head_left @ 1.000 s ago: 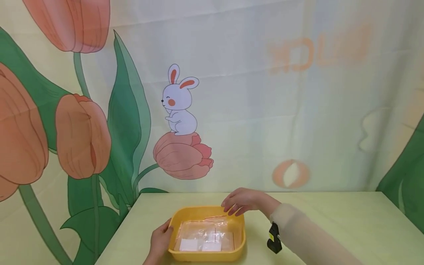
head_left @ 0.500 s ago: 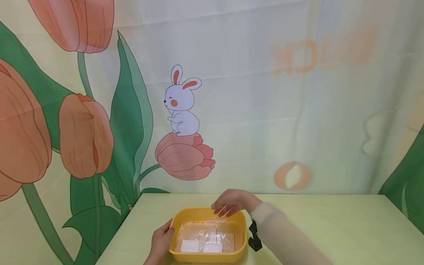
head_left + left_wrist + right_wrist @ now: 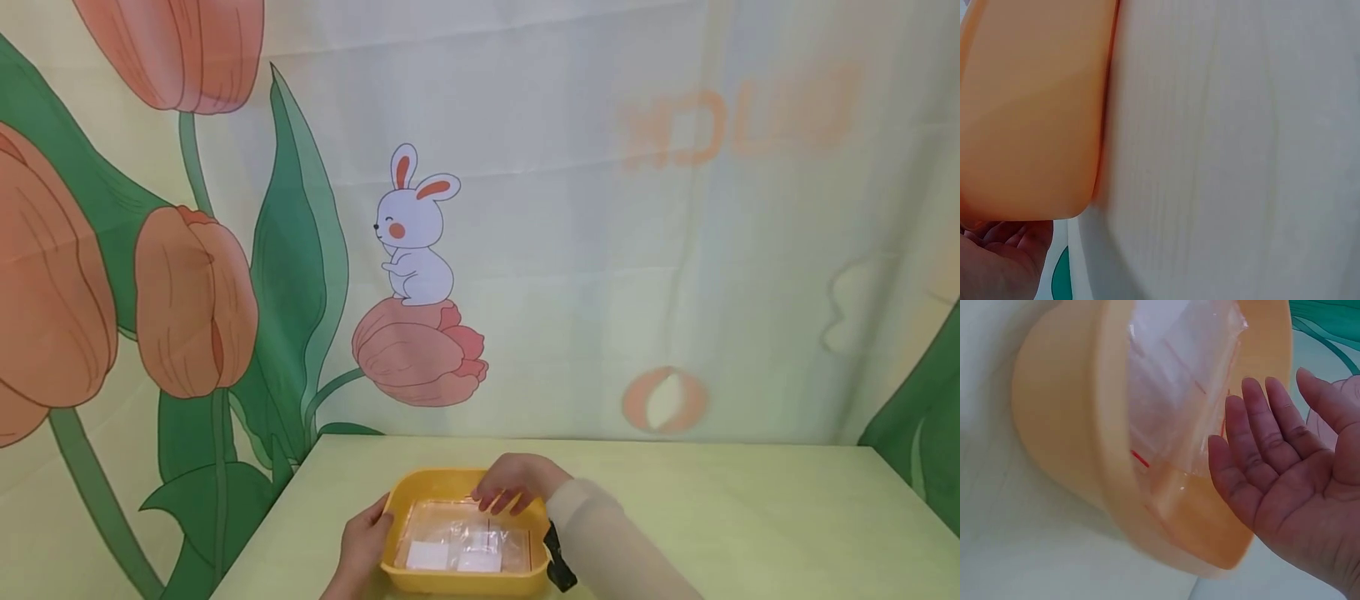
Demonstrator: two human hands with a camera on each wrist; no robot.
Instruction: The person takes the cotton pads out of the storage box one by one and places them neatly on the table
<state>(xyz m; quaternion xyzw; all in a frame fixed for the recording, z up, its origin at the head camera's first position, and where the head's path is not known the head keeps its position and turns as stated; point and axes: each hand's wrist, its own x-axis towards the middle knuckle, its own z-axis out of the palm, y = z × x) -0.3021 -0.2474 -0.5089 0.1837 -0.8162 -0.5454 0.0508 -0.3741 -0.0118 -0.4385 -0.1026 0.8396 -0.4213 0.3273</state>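
A yellow plastic basin [image 3: 465, 583] stands on the table, with several clear zip-lock bags [image 3: 442, 518] lying flat inside. Red seal lines run along the bags, and two show white patches. My left hand [image 3: 362, 540] grips the basin's left side, its thumb over the rim; in the left wrist view the curled fingers [image 3: 1007, 240] are partly hidden by the basin wall. My right hand [image 3: 519, 483] hangs over the basin's far right part. Its fingers [image 3: 1260, 431] are spread and loosely bent above the bags in the right wrist view, with nothing in them.
The pale green table [image 3: 735, 517] extends to the right of the basin. Behind it hangs a curtain [image 3: 570, 250] printed with tulips and a rabbit. A black buckle [image 3: 558, 560] dangles at my right sleeve [image 3: 611, 533].
My right hand has moved left and down, from the basin's far right corner to lower over the bags. My left hand keeps its hold on the basin, which stays in place.
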